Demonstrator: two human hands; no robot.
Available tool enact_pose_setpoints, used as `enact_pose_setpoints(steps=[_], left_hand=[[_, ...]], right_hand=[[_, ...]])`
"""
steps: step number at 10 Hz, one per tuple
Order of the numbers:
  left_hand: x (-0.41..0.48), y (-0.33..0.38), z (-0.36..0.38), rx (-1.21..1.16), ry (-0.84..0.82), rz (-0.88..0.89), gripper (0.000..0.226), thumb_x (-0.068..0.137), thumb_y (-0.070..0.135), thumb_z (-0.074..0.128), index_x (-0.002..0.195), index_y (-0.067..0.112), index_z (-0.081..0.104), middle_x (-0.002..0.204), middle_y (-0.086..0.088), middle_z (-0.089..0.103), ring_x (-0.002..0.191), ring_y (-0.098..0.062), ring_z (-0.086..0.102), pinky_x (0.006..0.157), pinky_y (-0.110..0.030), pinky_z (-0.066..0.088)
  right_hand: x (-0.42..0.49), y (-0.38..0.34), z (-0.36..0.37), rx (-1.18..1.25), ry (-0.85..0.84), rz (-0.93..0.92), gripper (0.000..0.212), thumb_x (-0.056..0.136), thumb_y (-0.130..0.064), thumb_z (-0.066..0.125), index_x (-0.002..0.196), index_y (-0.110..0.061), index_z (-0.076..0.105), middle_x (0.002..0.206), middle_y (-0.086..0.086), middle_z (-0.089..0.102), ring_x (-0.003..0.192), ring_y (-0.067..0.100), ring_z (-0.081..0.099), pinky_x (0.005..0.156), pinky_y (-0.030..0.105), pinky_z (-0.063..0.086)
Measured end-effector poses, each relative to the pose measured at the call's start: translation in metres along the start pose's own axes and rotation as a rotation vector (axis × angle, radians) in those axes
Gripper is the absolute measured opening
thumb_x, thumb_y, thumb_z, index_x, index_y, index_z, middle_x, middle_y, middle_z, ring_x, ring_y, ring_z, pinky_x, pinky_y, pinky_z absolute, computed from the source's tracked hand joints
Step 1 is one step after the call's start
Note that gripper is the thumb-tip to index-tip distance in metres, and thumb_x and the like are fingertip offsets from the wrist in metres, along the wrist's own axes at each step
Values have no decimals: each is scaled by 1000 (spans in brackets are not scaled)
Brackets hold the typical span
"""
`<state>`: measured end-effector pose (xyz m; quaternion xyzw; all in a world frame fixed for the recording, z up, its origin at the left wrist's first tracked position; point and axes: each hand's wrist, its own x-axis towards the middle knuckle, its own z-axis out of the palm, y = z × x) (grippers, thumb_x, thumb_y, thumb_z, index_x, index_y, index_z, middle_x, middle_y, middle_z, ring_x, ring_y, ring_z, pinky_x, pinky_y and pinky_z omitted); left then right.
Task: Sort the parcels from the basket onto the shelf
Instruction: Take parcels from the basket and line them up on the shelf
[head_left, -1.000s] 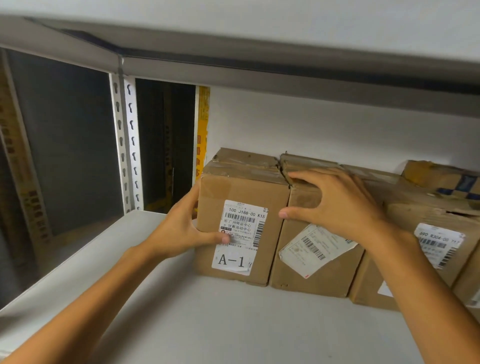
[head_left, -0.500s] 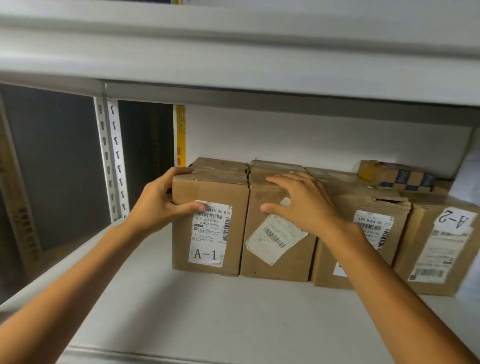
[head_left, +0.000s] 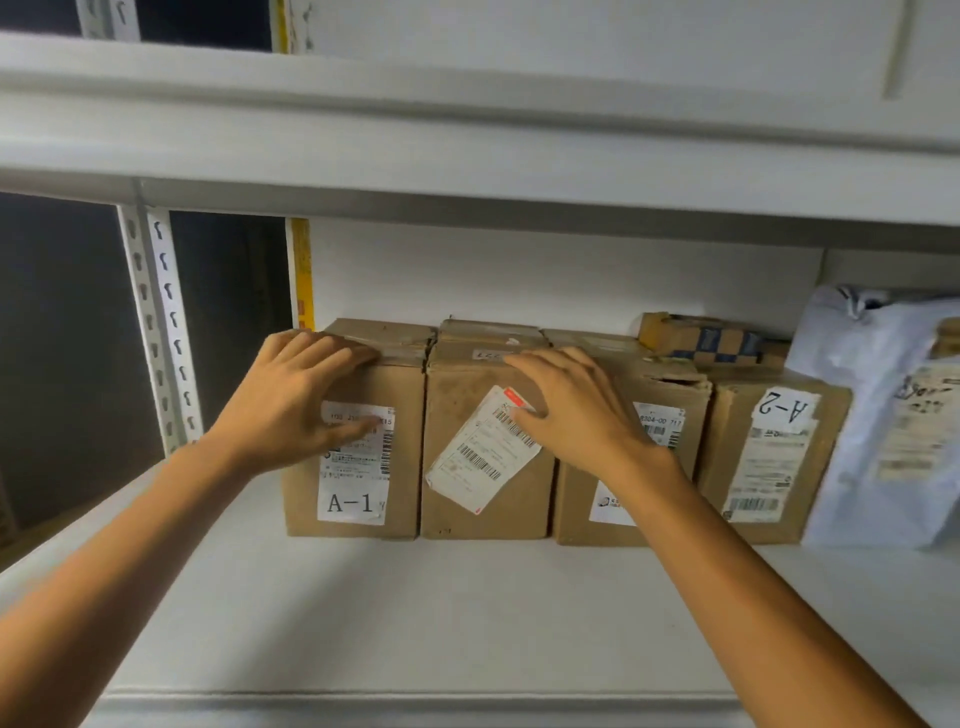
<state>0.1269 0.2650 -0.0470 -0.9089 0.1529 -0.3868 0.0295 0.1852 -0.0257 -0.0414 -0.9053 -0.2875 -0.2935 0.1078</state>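
Brown cardboard parcels stand in a row at the back of the white shelf (head_left: 467, 623). The leftmost parcel (head_left: 405, 483) carries an "A-1" label. My left hand (head_left: 291, 405) rests on it, fingers laid over its top front edge and thumb on the label. My right hand (head_left: 571, 415) hovers with spread, relaxed fingers in front of the second parcel (head_left: 519, 499) and the third parcel (head_left: 670, 384), touching the second one's loose slanted label. A fourth parcel (head_left: 769, 457) is marked "A-2". The basket is out of view.
A small printed box (head_left: 701, 340) lies behind the row. A white poly mailer (head_left: 857, 415) leans at the right end. The upper shelf board (head_left: 467, 130) hangs low overhead. A slotted upright (head_left: 156, 322) stands at the left, with dark space beyond it.
My left hand slid from the A-1 parcel's left side onto its front and top edge. My right hand came down off the second parcel's top. The view pulled back, showing more parcels at the right.
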Motion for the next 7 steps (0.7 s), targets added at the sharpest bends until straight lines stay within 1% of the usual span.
enact_pose_setpoints(steps=[1,2,3,4,5,6,7], left_hand=[[7,30,6,37,10,-41,66,77,56,57,132,19,52,132,-6,55,127,-30,46,111,-52,21],[17,53,10,32,-16,-80,61,81,43,67,134,20,49,134,-9,53,126,-33,44,107,-52,27],[26,71,13,-3,-31,-141,60,83,35,69,137,20,47,137,-7,49,128,-31,40,108,-48,24],[29,93,15,-56,-36,-147,60,85,32,66,140,21,44,141,-6,45,132,-30,35,112,-46,18],[31,118,8,-130,-58,-120,59,87,31,63,142,27,41,150,-4,35,140,-29,24,115,-42,7],[33,142,-4,-190,-93,-62,57,90,33,59,143,31,38,151,1,35,142,-23,20,114,-39,7],[30,168,-19,-285,-166,-12,50,92,34,57,140,31,42,141,3,48,135,-18,32,105,-37,24]], right_hand=[[-8,11,-6,-8,-10,-11,61,91,-35,59,147,-27,35,148,-5,42,134,18,34,111,41,30],[-1,24,-15,-38,-53,-49,60,91,-38,59,145,-27,37,146,-3,45,131,20,38,109,41,32],[6,34,-21,-15,-75,-55,54,90,-40,59,141,-27,43,138,-2,52,124,22,44,104,40,35],[-2,38,-17,15,-59,-68,56,90,-41,57,142,-26,42,140,-2,50,126,22,41,105,40,36],[-16,38,-21,101,-16,-60,56,92,-38,57,143,-23,42,145,-2,45,131,21,36,108,36,31],[-32,37,-37,135,36,-70,53,93,-40,56,142,-24,44,144,-4,46,132,19,37,106,34,30],[-56,33,-58,227,17,-87,50,94,-44,53,141,-27,45,144,-5,47,132,16,38,106,35,34]])
